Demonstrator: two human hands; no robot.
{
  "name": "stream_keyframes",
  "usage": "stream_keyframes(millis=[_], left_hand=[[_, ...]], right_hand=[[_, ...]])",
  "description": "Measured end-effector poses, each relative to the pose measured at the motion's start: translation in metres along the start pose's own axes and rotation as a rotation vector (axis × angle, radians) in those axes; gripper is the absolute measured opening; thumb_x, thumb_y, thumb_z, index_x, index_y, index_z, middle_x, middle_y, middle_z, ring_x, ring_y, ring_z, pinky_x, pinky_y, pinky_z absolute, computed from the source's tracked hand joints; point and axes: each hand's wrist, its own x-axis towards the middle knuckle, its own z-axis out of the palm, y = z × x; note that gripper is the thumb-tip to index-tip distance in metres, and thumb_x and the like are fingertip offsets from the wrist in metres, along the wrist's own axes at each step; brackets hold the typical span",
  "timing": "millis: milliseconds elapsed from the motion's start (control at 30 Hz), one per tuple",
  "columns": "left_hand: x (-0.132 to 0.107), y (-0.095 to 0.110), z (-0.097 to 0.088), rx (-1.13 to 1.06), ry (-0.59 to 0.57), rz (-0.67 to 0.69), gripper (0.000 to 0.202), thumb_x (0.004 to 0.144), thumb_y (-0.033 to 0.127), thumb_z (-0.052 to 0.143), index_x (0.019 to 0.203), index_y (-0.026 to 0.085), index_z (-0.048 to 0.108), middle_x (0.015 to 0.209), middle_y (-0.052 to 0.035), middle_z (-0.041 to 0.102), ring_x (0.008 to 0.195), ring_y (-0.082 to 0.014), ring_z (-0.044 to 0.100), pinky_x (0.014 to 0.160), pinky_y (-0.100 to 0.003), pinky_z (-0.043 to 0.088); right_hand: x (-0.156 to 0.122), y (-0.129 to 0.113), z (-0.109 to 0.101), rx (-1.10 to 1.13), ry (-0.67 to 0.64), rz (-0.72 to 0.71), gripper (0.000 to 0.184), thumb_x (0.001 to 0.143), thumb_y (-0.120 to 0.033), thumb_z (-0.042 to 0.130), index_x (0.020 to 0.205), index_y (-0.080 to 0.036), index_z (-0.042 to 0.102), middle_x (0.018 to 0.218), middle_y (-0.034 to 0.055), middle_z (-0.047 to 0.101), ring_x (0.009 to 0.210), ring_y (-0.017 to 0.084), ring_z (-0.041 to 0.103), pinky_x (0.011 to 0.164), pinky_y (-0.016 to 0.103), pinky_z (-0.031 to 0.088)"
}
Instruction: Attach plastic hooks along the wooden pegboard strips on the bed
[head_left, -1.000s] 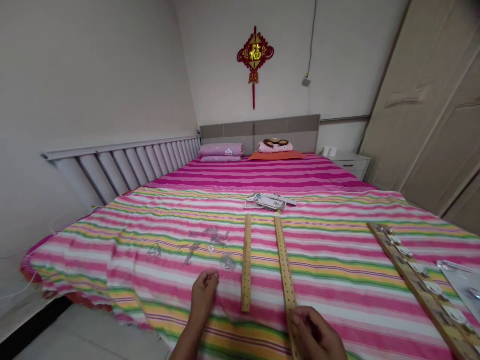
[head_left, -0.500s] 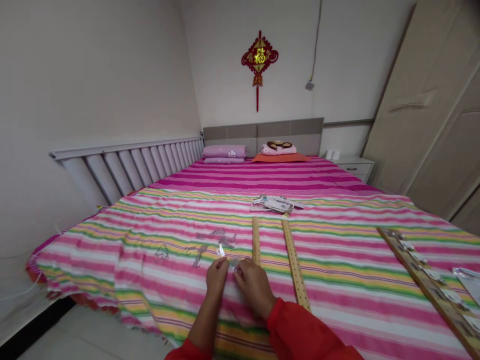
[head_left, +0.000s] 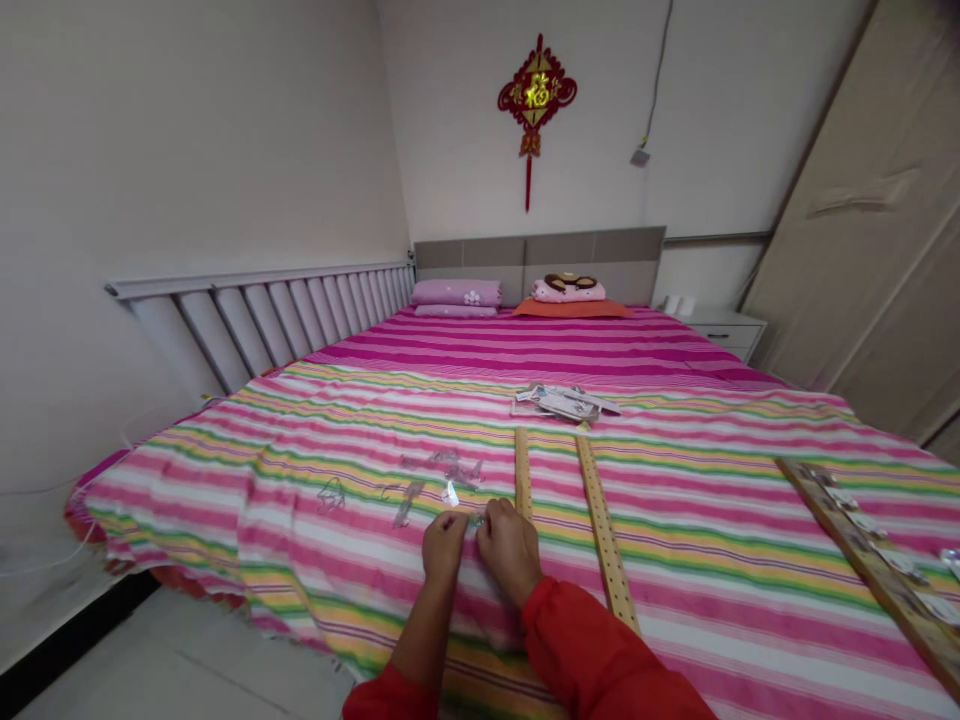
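Observation:
Both hands are close together above the striped bedspread (head_left: 315,590), fingertips nearly meeting. My left hand (head_left: 444,545) is closed in a pinch on a small, shiny, clear piece (head_left: 474,519) that looks like a plastic packet. My right hand (head_left: 510,545) pinches the other side of it; what lies inside is too small to make out. Just beyond the hands are crumpled clear plastic wrappers (head_left: 409,502) and a bright shiny scrap (head_left: 450,493). A wooden strip with holes (head_left: 523,470) runs partly behind my right hand, and a second holed strip (head_left: 604,530) lies to its right.
A pile of packets (head_left: 564,403) lies farther up the bed. At the right is a wooden board (head_left: 855,550) with several small packets along it. Tangled thin wire or plastic (head_left: 331,494) sits at left. A radiator (head_left: 277,320) stands along the left wall.
The whole view has shifted slightly, moving the scene a little to the right. My hands stay together on the small clear piece, with the right fingers turned a little more upward.

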Motion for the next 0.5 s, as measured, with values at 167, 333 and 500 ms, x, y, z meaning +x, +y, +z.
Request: stream_keyframes(millis=[167,333,500], left_hand=[[0.001,-0.001,0.0,-0.003,0.021,-0.016,0.021,0.063,0.037,0.056,0.054,0.018,0.059,0.053,0.0026,0.054,0.06,-0.0157,0.05,0.061,-0.026,0.039],[0.0,-0.001,-0.001,-0.021,0.034,-0.026,0.024,0.062,0.04,0.058,0.052,0.018,0.06,0.048,0.0027,0.051,0.057,-0.0163,0.049,0.057,-0.026,0.037],[-0.003,-0.002,-0.002,-0.078,0.04,-0.023,0.027,0.06,0.044,0.061,0.058,0.018,0.065,0.05,0.0017,0.055,0.058,-0.0174,0.052,0.058,-0.027,0.039]], right_hand=[[0.001,0.005,-0.014,0.185,0.112,0.081,0.011,0.074,-0.012,0.049,0.066,-0.02,0.052,0.065,-0.0009,0.056,0.061,0.014,0.052,0.054,0.025,0.026],[0.001,0.016,-0.034,0.652,0.177,0.179,0.022,0.073,-0.033,0.055,0.057,-0.022,0.045,0.051,-0.0054,0.046,0.051,0.013,0.045,0.05,0.023,0.03],[-0.011,0.029,-0.056,1.127,0.214,0.296,0.018,0.063,-0.033,0.063,0.055,-0.02,0.053,0.05,-0.0041,0.053,0.05,0.013,0.048,0.049,0.024,0.037]])
